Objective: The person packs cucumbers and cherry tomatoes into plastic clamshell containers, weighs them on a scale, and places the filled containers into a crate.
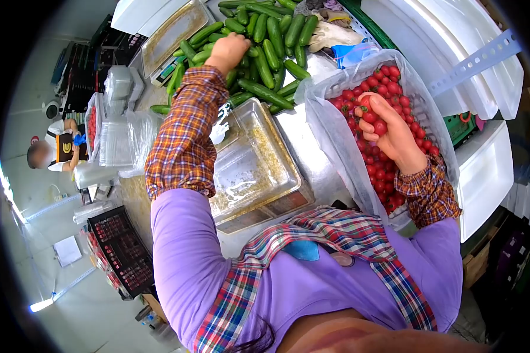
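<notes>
Nearer us, at the right of the frame, our right hand curls its fingers around at least 2 small round red tomatoes, above more in a rectangular crate lined with whitish film; a slack hold could drop them, a hard squeeze could split them. Farther off, at upper centre, our left hand touches piled long green cucumbers; we cannot tell whether it grips any. Tugging a lower one could roll others across the silvery metal surface.
</notes>
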Tool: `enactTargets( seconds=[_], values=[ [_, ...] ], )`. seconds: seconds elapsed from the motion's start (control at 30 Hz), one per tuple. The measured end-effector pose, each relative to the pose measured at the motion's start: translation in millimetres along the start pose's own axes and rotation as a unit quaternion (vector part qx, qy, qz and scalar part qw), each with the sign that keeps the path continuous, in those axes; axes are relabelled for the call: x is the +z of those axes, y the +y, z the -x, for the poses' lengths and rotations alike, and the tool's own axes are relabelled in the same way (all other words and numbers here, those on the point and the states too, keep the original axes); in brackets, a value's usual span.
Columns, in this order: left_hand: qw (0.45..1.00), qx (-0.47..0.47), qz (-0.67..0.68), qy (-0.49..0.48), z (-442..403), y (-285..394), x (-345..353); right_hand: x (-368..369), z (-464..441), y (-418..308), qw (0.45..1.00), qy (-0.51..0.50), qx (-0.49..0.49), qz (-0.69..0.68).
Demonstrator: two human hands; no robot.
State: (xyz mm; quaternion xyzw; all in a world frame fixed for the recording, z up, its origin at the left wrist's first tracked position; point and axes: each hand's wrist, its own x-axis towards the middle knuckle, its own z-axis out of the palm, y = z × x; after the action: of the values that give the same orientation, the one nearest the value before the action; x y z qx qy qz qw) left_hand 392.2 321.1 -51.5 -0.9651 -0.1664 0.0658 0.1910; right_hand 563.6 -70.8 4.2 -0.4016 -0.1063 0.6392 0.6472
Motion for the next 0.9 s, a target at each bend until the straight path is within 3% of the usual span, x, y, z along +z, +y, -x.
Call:
enactTargets(
  seconds=[0.1,0.17,0.2,0.27,0.33,0.37,0.47,0.5,0.53,0.7,0.8,0.9],
  values=[
    [0.977,-0.132,0.158,0.055,16,-19,-47,-4,-2,0,1.000,-0.001,-0.004,-0.008],
    [0.901,-0.203,0.348,0.161,38,-43,-71,-3,0,-1,1.000,0.002,-0.002,-0.011],
    [0.889,-0.225,0.378,0.129,53,-53,-96,-2,-1,0,1.000,0.002,-0.002,-0.013],
    [0.776,-0.249,0.572,0.088,92,-44,-149,-4,-4,3,1.000,-0.007,0.003,-0.016],
    [0.759,-0.212,0.615,0.028,127,-37,-170,-4,-7,7,1.000,-0.012,0.009,-0.013],
    [0.761,-0.201,0.616,0.013,142,-25,-176,-5,-9,9,1.000,-0.016,0.012,-0.007],
    [0.848,-0.163,0.496,-0.098,177,17,-182,-12,-18,13,0.999,-0.029,0.026,-0.001],
    [0.888,-0.090,0.443,-0.085,186,30,-172,-14,-20,15,0.999,-0.023,0.025,-0.001],
    [0.900,-0.070,0.408,-0.138,191,45,-170,-18,-24,16,0.999,-0.035,0.022,0.003],
    [0.882,-0.041,0.377,-0.281,209,102,-152,-18,-27,15,0.999,-0.043,0.002,0.027],
    [0.887,-0.021,0.400,-0.230,216,114,-121,-15,-24,14,0.999,-0.035,-0.005,0.040],
    [0.894,-0.082,0.419,-0.134,213,111,-123,-19,-31,15,0.998,-0.052,-0.010,0.041]
  ],
)
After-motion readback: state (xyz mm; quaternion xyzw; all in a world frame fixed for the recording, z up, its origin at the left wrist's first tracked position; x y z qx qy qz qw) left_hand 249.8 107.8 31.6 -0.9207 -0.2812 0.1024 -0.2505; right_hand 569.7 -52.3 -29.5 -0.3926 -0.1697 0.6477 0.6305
